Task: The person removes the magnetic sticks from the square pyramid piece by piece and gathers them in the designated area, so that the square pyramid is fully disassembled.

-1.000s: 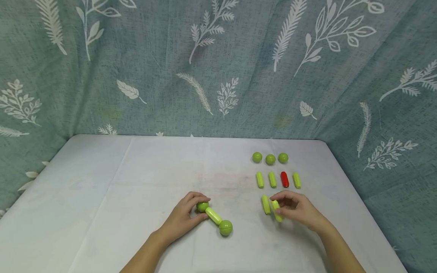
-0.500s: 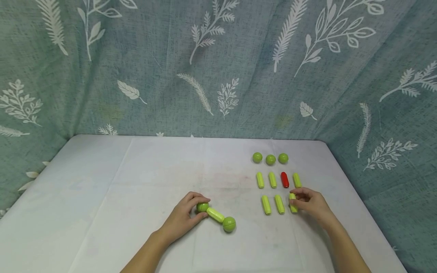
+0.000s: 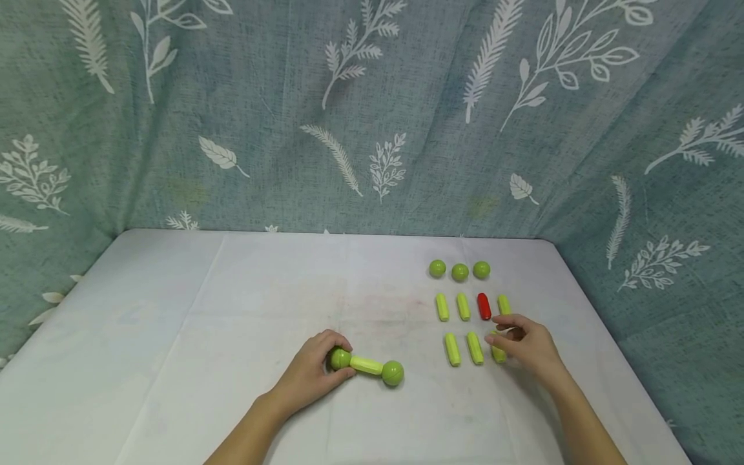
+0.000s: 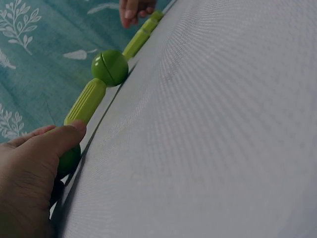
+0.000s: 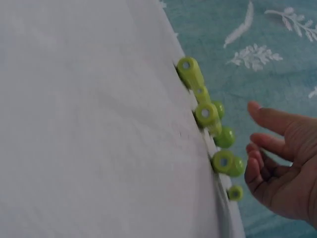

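Observation:
My left hand grips a green ball between thumb and fingers. A yellow-green ribbed rod runs rightward from it to a second green ball, making a dumbbell shape. In the left wrist view the thumb reaches onto the rod. My right hand hovers just over a yellow-green rod, thumb and fingers apart and holding nothing; it partly covers that rod. To the left of it lie two similar rods. The right wrist view shows the hand beside hollow rod ends.
Behind the front rods is another row: yellow-green rods and one red rod. Three green balls stand farther back. Everything rests on a white-covered table, with a leaf-patterned curtain at its back and sides.
My right hand set down one rod, then another to its right, and let go of it. My left hand swung the dumbbell's far end up and right, so it lies more level.

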The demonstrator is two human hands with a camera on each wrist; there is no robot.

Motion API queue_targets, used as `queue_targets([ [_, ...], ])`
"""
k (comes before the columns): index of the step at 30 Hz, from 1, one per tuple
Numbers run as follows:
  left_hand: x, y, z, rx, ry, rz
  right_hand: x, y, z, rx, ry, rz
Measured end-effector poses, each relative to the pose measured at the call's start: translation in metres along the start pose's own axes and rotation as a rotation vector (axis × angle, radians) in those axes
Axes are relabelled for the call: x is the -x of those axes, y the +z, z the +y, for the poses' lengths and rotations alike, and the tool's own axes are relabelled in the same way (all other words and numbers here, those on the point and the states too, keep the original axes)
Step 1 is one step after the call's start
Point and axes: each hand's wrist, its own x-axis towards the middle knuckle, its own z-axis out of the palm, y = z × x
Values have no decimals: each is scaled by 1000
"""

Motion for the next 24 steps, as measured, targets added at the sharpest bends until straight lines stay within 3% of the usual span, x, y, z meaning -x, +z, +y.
queue_targets([
  [8, 1, 0, 2, -73, 23, -7, 8, 30, -34, -62, -157, -99],
  [15, 0, 0, 4, -93, -6, -13, 17, 70, -67, -60, -297, -337],
  [20, 1, 2, 3, -99, 9, -3, 17, 97, -78, -68, -303, -487],
  [24, 2, 3, 2, -110, 18, 12, 15, 111, -80, -5, -348, -485],
])
